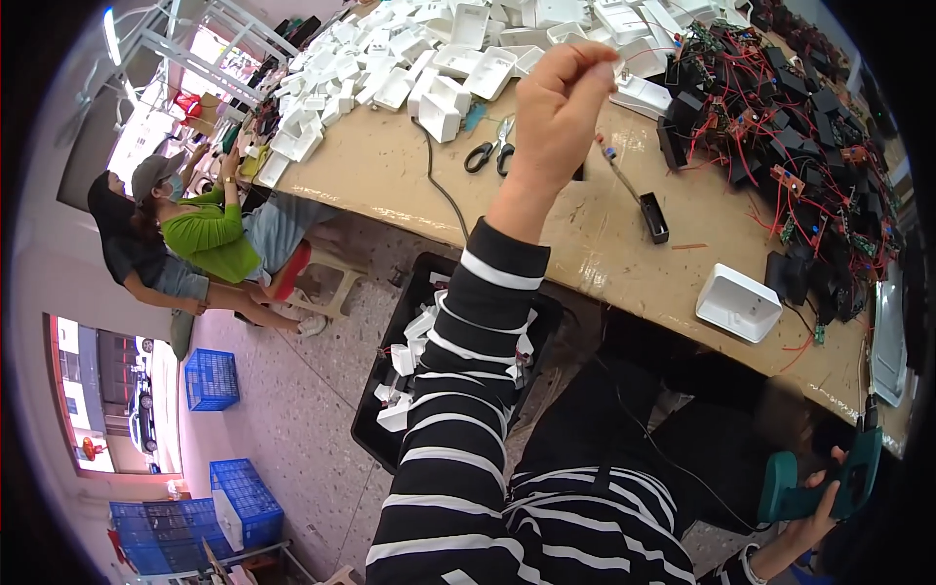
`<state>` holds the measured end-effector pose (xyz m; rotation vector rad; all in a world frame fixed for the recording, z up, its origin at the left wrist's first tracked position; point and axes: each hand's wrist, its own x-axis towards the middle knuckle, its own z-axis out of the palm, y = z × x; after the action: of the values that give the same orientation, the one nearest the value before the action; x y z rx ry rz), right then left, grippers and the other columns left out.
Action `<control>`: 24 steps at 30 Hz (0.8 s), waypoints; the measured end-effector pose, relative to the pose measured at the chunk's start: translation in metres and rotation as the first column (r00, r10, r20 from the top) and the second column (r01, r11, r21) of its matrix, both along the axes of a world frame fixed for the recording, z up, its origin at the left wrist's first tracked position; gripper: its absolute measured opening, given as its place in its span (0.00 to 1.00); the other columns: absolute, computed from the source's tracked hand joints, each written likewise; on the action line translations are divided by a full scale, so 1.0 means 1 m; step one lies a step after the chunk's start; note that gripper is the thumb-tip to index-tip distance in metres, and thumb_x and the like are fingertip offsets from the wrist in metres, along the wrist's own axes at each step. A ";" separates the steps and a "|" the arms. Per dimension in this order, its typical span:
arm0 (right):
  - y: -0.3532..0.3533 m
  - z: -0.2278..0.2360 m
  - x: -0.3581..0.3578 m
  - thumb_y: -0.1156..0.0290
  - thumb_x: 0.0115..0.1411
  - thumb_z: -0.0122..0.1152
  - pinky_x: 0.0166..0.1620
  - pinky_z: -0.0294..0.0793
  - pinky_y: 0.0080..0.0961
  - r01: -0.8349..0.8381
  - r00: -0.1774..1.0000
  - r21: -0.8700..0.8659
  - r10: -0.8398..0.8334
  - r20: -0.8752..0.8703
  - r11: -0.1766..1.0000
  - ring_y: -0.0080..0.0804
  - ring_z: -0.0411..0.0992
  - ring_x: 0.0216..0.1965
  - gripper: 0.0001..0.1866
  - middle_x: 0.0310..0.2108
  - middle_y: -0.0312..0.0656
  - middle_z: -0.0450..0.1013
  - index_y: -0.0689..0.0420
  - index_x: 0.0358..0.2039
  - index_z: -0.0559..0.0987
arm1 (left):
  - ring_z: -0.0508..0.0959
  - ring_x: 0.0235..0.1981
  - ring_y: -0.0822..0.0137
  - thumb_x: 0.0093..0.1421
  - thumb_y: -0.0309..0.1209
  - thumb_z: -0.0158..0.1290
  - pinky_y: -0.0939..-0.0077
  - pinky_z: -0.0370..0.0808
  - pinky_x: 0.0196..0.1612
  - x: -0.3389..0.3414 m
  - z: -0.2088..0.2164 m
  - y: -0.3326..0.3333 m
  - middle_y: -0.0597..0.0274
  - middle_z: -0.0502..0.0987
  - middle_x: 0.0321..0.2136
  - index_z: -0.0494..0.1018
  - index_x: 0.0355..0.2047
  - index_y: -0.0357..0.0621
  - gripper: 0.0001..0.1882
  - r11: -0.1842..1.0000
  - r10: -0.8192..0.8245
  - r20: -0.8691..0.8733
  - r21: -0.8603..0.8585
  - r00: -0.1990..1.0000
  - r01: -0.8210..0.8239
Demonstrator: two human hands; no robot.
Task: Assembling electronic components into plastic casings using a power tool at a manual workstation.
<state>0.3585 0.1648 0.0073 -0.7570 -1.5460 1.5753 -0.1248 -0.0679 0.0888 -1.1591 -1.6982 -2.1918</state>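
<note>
My left hand (564, 112) is raised over the table, thumb and fingers pinched together. A thin red strand shows at its fingertips, but what they hold is too small to name. Low at the right, beside the table edge, my right hand (814, 522) is wrapped round the handle of a green pistol-grip power tool (863, 473), its dark nose pointing up. Beyond the left wrist lies a small black case (654, 218) with a thin lead running from it. Black-handled scissors (491, 151) rest left of that wrist. A white plastic housing (738, 302) sits near the table's front edge.
White plastic housings (390, 78) are heaped at the back. Black parts with red wires and circuit boards (780, 127) pile up at right. A black bin (370, 414) of white parts stands under my left arm. Two people (210, 234) sit at left, near blue crates (212, 380).
</note>
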 end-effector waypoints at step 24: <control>-0.007 -0.034 -0.061 0.58 0.63 0.50 0.40 0.60 0.19 -0.402 0.830 -0.055 0.338 -0.444 0.914 0.22 0.59 0.33 0.34 0.61 0.47 0.54 0.65 0.61 0.51 | 0.70 0.27 0.60 0.50 0.27 0.57 0.68 0.65 0.31 0.126 -0.076 0.021 0.62 0.69 0.24 0.75 0.28 0.46 0.04 0.880 -0.405 -0.222 -0.357 0.887 0.313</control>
<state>0.2978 0.1580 -0.0271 -0.1541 -1.3052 2.0001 0.0010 -0.0470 0.0131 -1.9194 -1.8579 -1.8323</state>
